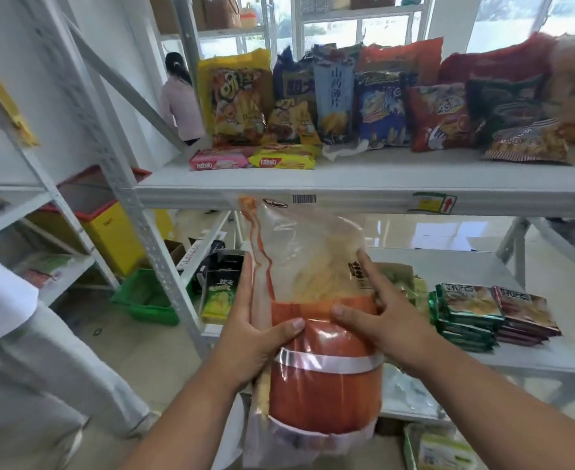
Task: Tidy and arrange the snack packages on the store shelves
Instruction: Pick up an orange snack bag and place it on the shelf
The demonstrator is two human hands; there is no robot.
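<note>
**Inspector:** Status of the work?

**Assessor:** Partly done, by my judgement. The upper shelf [364, 179] carries a row of snack bags [381, 106] standing upright, with two flat wafer packs [252, 157] lying at its front. A clear-topped orange bag [316, 334] is off the shelves, held upright in front of the lower shelf [530, 354]. Left hand [255, 337] grips its left edge, thumb across the front; right hand [377, 317] clasps its right side.

**Inspector:** Remaining?

**Assessor:** Shelving that bag; loose packs [218, 293] at the lower left look unsorted. Stacked packets [493, 313] appear tidy.

**Inspector:** Surroundings?

**Assessor:** White metal racking, pale tiled floor, windows behind. Yellow bin [113, 235] and green crate [147, 300] stand on the floor; a person [181, 100] stands beyond.
</note>
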